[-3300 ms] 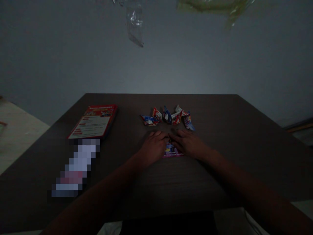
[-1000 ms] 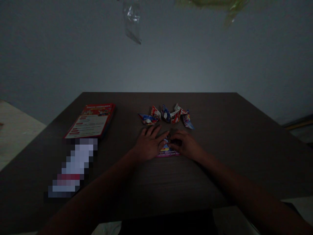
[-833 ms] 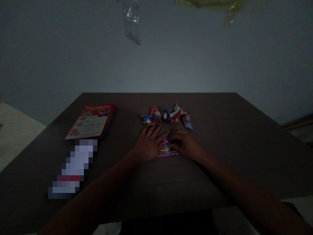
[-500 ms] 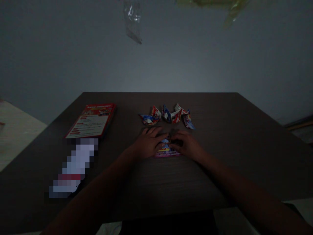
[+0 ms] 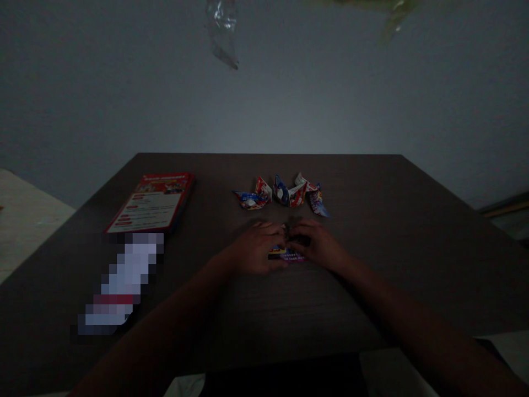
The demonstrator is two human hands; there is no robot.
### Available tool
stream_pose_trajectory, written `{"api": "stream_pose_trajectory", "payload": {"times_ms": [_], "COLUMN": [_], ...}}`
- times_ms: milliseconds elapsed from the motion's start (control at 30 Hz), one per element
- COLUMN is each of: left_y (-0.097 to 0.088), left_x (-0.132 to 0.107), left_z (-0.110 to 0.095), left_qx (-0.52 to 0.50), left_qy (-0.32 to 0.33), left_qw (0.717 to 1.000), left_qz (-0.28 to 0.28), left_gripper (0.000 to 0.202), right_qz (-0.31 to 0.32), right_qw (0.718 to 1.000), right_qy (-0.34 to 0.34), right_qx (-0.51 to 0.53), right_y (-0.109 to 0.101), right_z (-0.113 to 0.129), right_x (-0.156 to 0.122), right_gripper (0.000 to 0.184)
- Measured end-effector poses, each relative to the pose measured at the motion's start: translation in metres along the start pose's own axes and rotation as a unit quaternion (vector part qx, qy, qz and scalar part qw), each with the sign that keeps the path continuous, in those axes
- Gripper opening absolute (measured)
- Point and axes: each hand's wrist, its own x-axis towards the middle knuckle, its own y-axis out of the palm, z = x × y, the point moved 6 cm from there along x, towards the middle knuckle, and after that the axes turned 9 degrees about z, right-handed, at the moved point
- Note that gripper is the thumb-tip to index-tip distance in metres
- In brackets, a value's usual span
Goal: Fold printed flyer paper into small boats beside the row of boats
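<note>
Table (image 5: 248, 325) dimly lit. At near left, beside the left forearm (image 5: 173, 314), a blurred-out item (image 5: 128, 275) is noted; nature not determinable. Paper (image 5: 294, 257), printed, is located flat on the table at centre, partly covered by both hands. Left hand (image 5: 259, 248) is laid over its left side, fingers stretched forward, thumb parted from them at the near edge. Right hand (image 5: 317, 242) is set at its right side, fingers curled toward the thumb. Whether paper is pinched by either cannot be told. Step in hand is judged to be a crease or fold being worked; steady holding by one hand and even pressure by the other appear to be called for. Beyond, folded pieces (image 5: 281, 193) are grouped in a row; a stack (image 5: 149, 204) is placed at left. Plastic (image 5: 223, 33) is seen on the wall (image 5: 309, 94) behind.
</note>
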Motion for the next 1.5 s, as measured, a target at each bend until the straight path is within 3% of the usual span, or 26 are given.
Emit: {"api": "stream_pose_trajectory", "payload": {"times_ms": [233, 400, 633, 800, 1100, 1233, 1500], "left_y": [-0.002, -0.004, -0.001, -0.003, -0.004, -0.004, -0.004], "left_x": [-0.001, -0.002, -0.002, -0.003, -0.001, 0.000, 0.000], "left_z": [-0.002, -0.005, -0.011, -0.010, -0.005, -0.006, -0.006], "left_qx": [0.006, 0.029, 0.062, 0.044, 0.000, 0.005, 0.030], "left_qy": [0.004, 0.002, 0.010, 0.000, 0.002, 0.000, -0.015], "left_qw": [1.000, 1.000, 0.998, 0.999, 1.000, 1.000, 0.999], "left_qz": [-0.004, 0.000, 0.002, 0.001, 0.005, 0.008, -0.001], "left_gripper": [0.030, 0.026, 0.027, 0.023, 0.019, 0.019, 0.016], "right_qz": [0.046, 0.106, 0.149, 0.148, 0.109, 0.111, 0.127], "right_qw": [0.998, 0.993, 0.985, 0.985, 0.993, 0.991, 0.991], "right_qy": [-0.026, -0.037, -0.088, -0.088, -0.027, -0.010, -0.052], "right_qx": [0.027, 0.047, -0.026, -0.028, 0.042, 0.077, -0.005], "right_y": [-0.010, -0.017, -0.022, -0.020, -0.018, -0.016, -0.021], "right_z": [0.004, 0.008, 0.026, 0.030, 0.017, 0.013, 0.024], "right_x": [-0.007, -0.013, -0.017, -0.016, -0.015, -0.015, -0.016], "right_gripper": [0.010, 0.022, 0.015, 0.015, 0.007, 0.014, 0.012]}}
